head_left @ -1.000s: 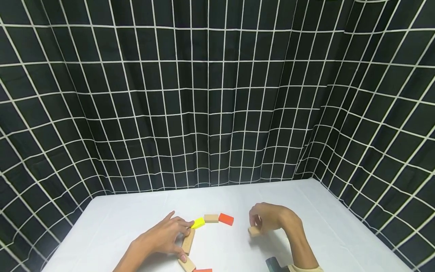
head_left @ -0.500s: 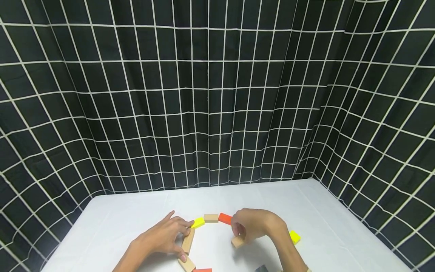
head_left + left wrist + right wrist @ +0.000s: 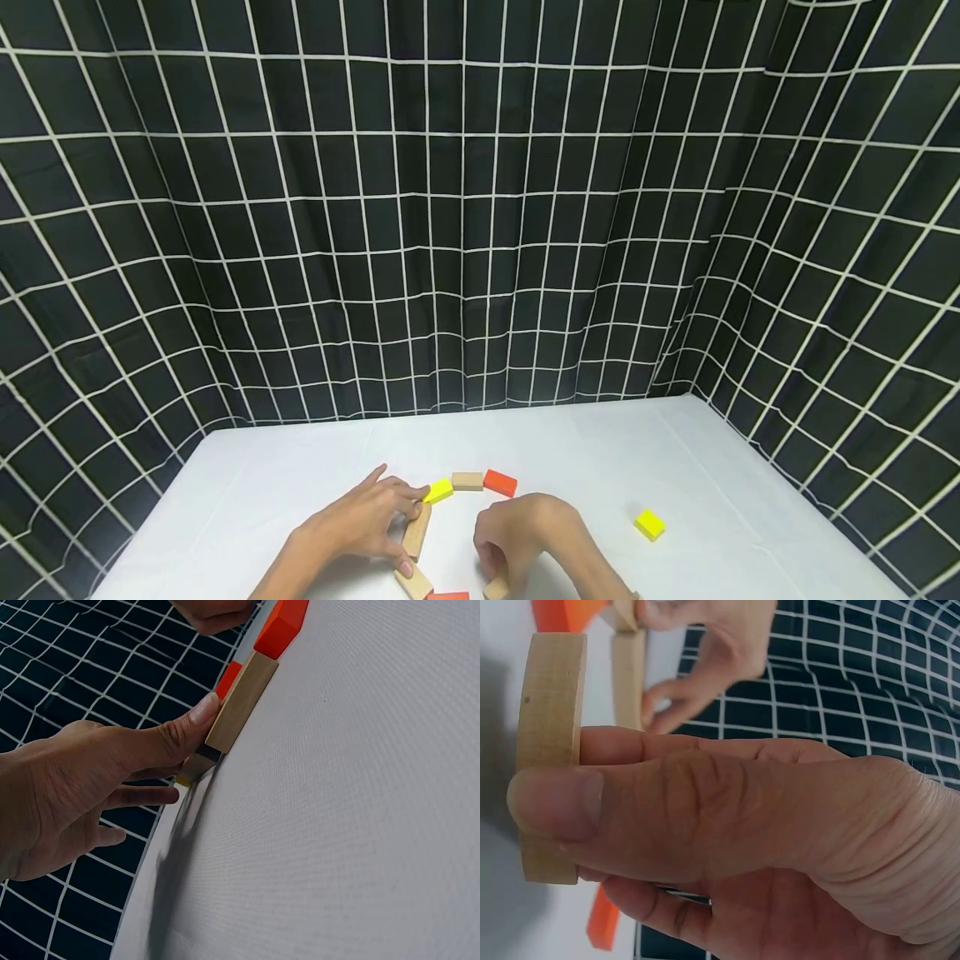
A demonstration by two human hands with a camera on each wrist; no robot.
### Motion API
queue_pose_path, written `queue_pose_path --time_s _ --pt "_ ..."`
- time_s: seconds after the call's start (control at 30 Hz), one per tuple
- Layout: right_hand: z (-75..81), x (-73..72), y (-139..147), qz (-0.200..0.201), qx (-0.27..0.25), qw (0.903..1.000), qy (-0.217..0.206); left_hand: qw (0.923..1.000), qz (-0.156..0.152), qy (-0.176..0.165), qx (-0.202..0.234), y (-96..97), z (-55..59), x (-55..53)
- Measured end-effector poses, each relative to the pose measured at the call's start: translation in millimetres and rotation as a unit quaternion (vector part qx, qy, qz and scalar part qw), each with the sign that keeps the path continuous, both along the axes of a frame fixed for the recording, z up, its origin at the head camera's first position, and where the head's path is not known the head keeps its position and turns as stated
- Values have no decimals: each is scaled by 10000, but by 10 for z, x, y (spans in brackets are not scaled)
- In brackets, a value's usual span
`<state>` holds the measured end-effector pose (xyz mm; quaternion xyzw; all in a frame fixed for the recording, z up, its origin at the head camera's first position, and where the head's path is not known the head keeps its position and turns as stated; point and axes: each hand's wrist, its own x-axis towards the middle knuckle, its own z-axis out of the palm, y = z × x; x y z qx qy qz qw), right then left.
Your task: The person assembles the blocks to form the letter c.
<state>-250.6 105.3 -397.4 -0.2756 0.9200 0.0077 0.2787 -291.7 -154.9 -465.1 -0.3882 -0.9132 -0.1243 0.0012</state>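
Note:
My right hand [image 3: 528, 533] pinches a plain wooden block [image 3: 551, 705] between thumb and fingers, low over the near middle of the table. In the head view only an end of that block shows below the fingers. On the left, my left hand [image 3: 363, 525] is spread beside a curved row of blocks. Its thumb touches a near wooden block [image 3: 415, 583], and its forefinger reaches a yellow block [image 3: 441, 490]. Between these lies another wooden block [image 3: 417, 533]. An orange-red block [image 3: 448, 596] adjoins the near end, partly cut off by the frame.
Past the yellow block, the curve continues with a wooden block [image 3: 467, 481] and an orange-red block [image 3: 500, 482]. A separate yellow block [image 3: 649, 525] lies to the right on the white table [image 3: 720, 483]. A dark gridded curtain [image 3: 465, 250] surrounds the back and sides.
My right hand has carried the wooden block leftward and nearer to me, from the right side to the front of the curve. The yellow block at right has come into view. My left hand stays put.

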Motion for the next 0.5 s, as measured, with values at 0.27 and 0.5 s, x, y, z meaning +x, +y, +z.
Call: queue_pose_path --time_s 0.27,0.5 --pt "-98 -16 -142 -126 225 9987 -445 10000 66 -70 -26 4 19 0" --pt "-136 -19 -190 -120 231 9984 -502 9999 26 -99 -14 1 9 0"
